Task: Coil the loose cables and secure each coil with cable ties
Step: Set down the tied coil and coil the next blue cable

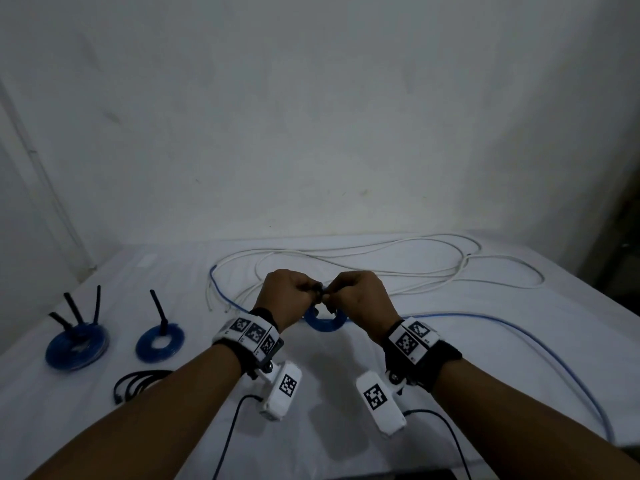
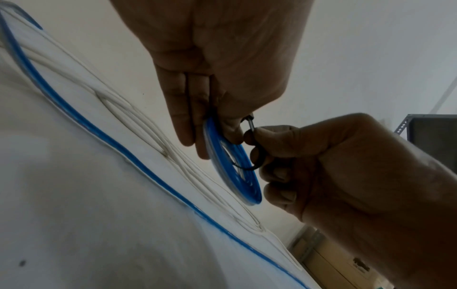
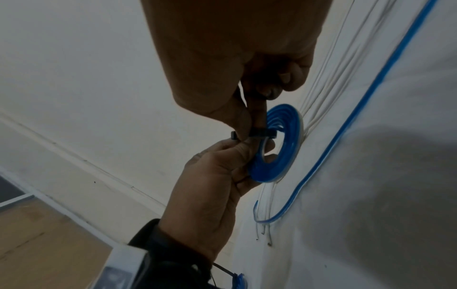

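Blue coil (image 1: 325, 322), held upright above the white-covered table (image 1: 329, 393): pinched by left hand (image 1: 284, 299) at its upper rim, black cable tie (image 3: 262, 135) looped through its centre, tie end pinched by right hand (image 1: 360, 299), both hands close together. Advised: coil gripped firm, tail drawn straight through the head until snug, turns kept flat. Tie and its head plain only in wrist views; two tied coils (image 1: 78, 344), black cable (image 1: 138, 384) and loose white cables (image 1: 346, 268) seen together only from head view.

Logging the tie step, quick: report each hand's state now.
Left hand: grips the blue coil by its rim.
Right hand: pinches the black cable tie looped round that coil.
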